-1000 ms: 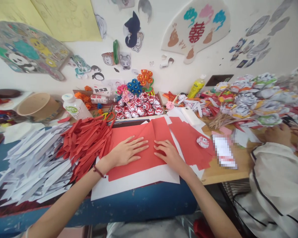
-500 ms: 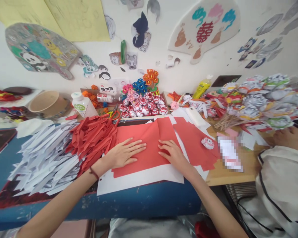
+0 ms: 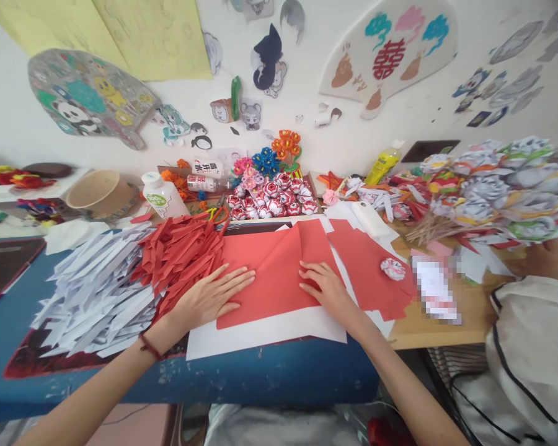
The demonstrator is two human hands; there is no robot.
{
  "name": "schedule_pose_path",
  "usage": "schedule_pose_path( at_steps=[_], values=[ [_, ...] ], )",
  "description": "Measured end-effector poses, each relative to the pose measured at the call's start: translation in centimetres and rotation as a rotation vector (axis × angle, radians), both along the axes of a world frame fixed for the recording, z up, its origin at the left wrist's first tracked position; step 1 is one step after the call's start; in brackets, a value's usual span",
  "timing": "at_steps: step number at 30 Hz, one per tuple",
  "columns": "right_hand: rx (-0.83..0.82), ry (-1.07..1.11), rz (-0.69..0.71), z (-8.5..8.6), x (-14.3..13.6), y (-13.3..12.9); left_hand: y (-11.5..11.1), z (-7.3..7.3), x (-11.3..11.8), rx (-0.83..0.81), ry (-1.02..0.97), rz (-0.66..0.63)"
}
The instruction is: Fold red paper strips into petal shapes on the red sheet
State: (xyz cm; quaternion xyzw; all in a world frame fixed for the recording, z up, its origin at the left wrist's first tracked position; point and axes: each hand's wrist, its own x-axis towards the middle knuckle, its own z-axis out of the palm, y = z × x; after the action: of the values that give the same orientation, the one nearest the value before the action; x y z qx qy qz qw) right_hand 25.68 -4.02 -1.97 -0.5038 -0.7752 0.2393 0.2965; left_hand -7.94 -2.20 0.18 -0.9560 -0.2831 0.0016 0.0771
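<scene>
Red paper (image 3: 270, 272) lies in front of me on a white sheet (image 3: 270, 331), with a raised crease running across its right part. My left hand (image 3: 214, 294) rests flat on the paper's left side, fingers stretched out. On the right part, my right hand (image 3: 324, 286) touches the paper beside the crease, its fingers apart and slightly bent. Left of the sheet is a heap of folded red paper strips (image 3: 181, 257), and beyond it a larger heap of folded white strips (image 3: 97, 297). More red paper (image 3: 363, 266) lies to the right, bearing a small red-and-white paper flower (image 3: 393, 269).
Behind the paper stand many red-and-white paper flowers (image 3: 274, 198). A white bottle (image 3: 162, 195) and a bowl (image 3: 97, 192) stand at the back left. At the right are a yellow bottle (image 3: 384, 162), paper bouquets (image 3: 488, 186) and another person's sleeve (image 3: 534, 334).
My left hand has slid left across the red paper, toward its left edge. My right hand stays by the crease. The view has shifted slightly.
</scene>
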Motion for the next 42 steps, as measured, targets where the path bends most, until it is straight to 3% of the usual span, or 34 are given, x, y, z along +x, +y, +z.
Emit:
schedule_pose_path(
  at_steps=[7, 11, 13, 17, 21, 25, 35, 42],
  values=[
    [0.019, 0.015, 0.021, -0.1, 0.0, 0.1, -1.1, 2.1, -1.7, 0.042, -0.038, 0.137],
    [0.027, 0.013, 0.027, 0.0, -0.1, 0.2, -2.2, 3.7, -0.8, 0.101, -0.107, 0.294],
    [0.024, 0.009, 0.027, 0.1, -0.1, 0.1, -2.8, 3.7, 0.2, 0.100, -0.114, 0.303],
    [0.010, -0.009, 0.014, 0.4, -0.2, 0.0, -4.3, 2.0, 2.5, 0.091, -0.142, 0.208],
    [0.019, -0.019, 0.011, 0.2, -0.2, 0.1, -5.9, 0.0, 5.5, 0.171, -0.200, 0.236],
    [0.028, -0.032, 0.025, -0.1, -0.1, 0.3, -6.9, -0.7, 7.2, 0.202, -0.185, 0.243],
    [0.006, 0.011, 0.035, -0.2, 0.5, 0.4, -7.3, -3.0, 4.6, 0.156, -0.204, 0.400],
    [0.011, 0.082, 0.050, -0.9, 1.1, 0.9, -7.5, -3.8, 4.2, 0.136, -0.199, 0.393]
  ],
)
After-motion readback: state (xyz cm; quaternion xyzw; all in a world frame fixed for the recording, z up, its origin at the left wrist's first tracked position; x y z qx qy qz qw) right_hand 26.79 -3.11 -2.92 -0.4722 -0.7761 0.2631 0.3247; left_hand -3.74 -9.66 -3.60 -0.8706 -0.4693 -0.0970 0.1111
